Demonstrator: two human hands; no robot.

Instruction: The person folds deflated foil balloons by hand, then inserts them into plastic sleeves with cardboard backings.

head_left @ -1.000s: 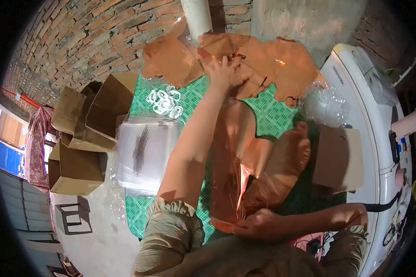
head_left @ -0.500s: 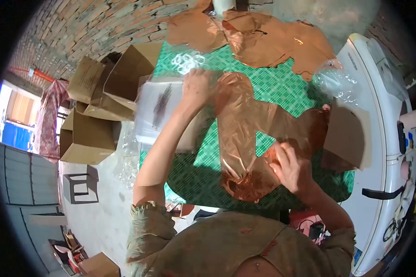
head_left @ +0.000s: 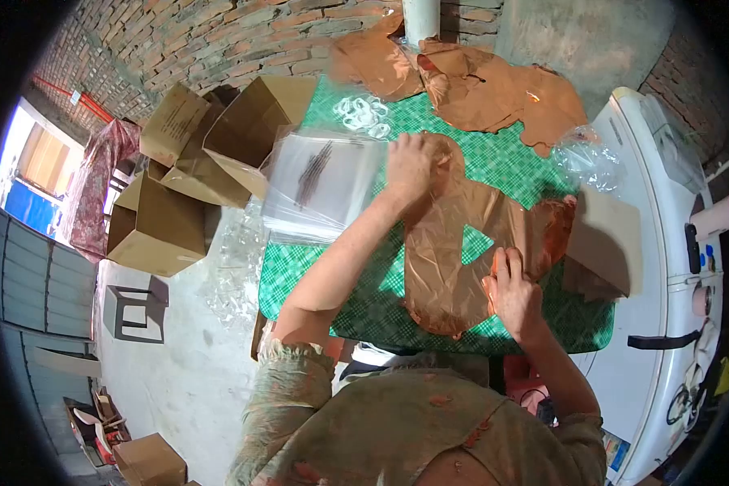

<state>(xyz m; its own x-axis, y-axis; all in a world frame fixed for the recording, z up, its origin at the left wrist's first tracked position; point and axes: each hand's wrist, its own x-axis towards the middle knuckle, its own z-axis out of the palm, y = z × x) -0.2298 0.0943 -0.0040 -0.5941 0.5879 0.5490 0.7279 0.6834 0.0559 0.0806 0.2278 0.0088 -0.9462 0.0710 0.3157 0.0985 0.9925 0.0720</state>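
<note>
A flat copper-coloured foil balloon with a triangular opening lies across the green table. My left hand is at its upper left edge, fingers bent and closed over the foil. Lower right, my right hand has its fingers wrapped round a crumpled part of the same balloon. The foil's far right end is bunched up and shiny. Just left of my left hand lies a stack of clear plastic bags with dark print.
White ribbon loops lie behind the bags. More copper foil balloons cover the table's back edge. A clear plastic wrap and brown cardboard sit at the right, beside a white fridge. Open cardboard boxes stand at the left.
My left hand has come rightward onto the balloon's upper left edge. The foil has shifted, and its lower part lies flatter. The view has also turned slightly.
</note>
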